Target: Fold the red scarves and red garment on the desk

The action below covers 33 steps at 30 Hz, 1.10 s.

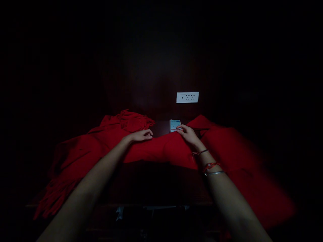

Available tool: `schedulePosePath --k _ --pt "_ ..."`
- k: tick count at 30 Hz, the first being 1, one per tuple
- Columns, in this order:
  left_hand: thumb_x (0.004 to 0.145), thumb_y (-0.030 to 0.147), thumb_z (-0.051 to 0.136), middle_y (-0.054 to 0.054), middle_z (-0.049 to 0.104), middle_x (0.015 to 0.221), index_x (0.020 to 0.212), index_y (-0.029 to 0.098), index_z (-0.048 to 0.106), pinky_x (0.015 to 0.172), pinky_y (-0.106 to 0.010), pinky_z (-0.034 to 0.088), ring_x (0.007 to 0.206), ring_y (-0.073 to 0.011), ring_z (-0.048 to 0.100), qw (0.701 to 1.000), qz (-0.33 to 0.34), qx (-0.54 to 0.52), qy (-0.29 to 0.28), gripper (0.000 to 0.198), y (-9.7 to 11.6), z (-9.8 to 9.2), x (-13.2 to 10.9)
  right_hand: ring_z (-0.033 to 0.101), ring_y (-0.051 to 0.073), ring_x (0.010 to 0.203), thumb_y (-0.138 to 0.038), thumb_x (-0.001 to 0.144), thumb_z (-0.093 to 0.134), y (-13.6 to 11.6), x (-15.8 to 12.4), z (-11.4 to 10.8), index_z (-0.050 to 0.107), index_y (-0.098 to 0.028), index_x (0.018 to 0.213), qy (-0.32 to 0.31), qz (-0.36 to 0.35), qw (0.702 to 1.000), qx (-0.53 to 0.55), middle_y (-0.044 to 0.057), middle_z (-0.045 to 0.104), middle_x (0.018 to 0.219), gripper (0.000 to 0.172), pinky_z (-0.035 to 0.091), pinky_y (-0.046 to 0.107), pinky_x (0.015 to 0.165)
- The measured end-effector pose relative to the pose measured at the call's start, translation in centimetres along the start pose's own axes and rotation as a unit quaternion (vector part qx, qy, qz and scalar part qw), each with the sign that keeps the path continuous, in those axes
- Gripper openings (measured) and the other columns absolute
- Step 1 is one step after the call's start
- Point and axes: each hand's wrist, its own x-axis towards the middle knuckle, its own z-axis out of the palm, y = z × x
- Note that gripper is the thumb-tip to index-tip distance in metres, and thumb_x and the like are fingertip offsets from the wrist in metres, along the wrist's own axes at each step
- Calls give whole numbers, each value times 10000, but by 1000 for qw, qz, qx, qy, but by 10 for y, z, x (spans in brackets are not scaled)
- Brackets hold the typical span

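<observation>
A wide red scarf (151, 151) with fringed ends lies across the dark tabletop. My left hand (141, 135) is closed on its upper edge left of centre, the fingers curled over the cloth. On the right, the fingertips of my right hand (188, 133) pinch that same edge. The cloth runs between both hands in shallow folds. Just beyond my right fingertips lies a phone (174, 124) with a lit screen, its lower part overlapped by the fingers and the scarf's edge.
Bunched fringe (136, 121) lies behind my left hand, and more red cloth (234, 161) spreads to the right. A white wall socket (187, 97) is set in the dark wall behind. Below the table's front edge, pale objects show dimly. Everything around is very dark.
</observation>
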Motion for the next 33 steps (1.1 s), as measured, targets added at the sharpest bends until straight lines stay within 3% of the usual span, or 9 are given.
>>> schedulePosePath --k 4,8,14,18,20,22,25,28,33 --pt "660 421 505 26 452 670 689 155 469 597 -197 340 639 -101 418 999 -14 47 -6 270 0 0 -8 442 99 555 -368 698 459 4 2 2 554 -160 887 -5 27 999 42 -15 518 625 296 347 206 527" --pt "701 442 434 28 454 657 678 153 466 600 -195 336 640 -102 420 999 -28 -13 21 292 15 -16 -22 478 108 585 -378 686 466 3 1 -1 554 -150 878 -7 80 994 72 -4 549 656 311 370 216 549" --pt "695 477 412 17 508 597 626 152 493 577 -209 364 607 -120 473 992 -83 -77 -55 342 31 -45 -54 542 132 765 -379 714 454 -5 -1 -8 536 -158 936 -140 87 972 167 28 603 858 323 403 244 666" --pt "725 370 418 -17 582 690 676 158 569 633 -226 386 700 -159 530 968 -171 169 -75 265 35 -42 -39 528 166 799 -294 748 436 -4 -3 5 536 -136 957 -81 96 992 -22 64 598 893 281 392 284 689" --pt "719 287 442 -75 598 806 757 144 594 665 -269 394 782 -210 541 930 -225 288 -46 212 36 -30 -23 497 201 864 -220 745 436 -5 -6 12 518 -154 1015 -36 82 981 -174 88 579 947 290 368 333 734" --pt "721 210 424 -151 573 907 842 107 587 679 -329 399 844 -266 532 911 -252 327 -13 227 36 -14 -9 439 237 956 -181 730 448 -9 -10 16 490 -193 1074 -35 48 957 -285 97 532 1046 347 334 383 782" --pt "751 136 338 -195 526 982 955 88 538 698 -383 395 896 -290 513 908 -251 334 29 289 33 10 -1 380 257 1029 -229 743 450 -18 -13 17 457 -223 1120 -97 24 935 -339 96 462 1139 378 324 415 806" --pt "784 135 268 -187 493 1019 1036 109 476 716 -388 389 913 -271 502 913 -232 329 60 328 25 20 -6 323 253 1105 -306 762 436 -25 -14 18 440 -227 1143 -207 8 924 -321 90 382 1226 389 311 421 848" --pt "790 188 294 -81 550 918 895 147 518 743 -264 380 845 -167 514 943 -178 279 24 251 16 0 -25 167 292 1206 -498 758 369 -23 -23 24 281 -221 1266 -349 77 889 -288 97 199 1343 586 182 507 919"
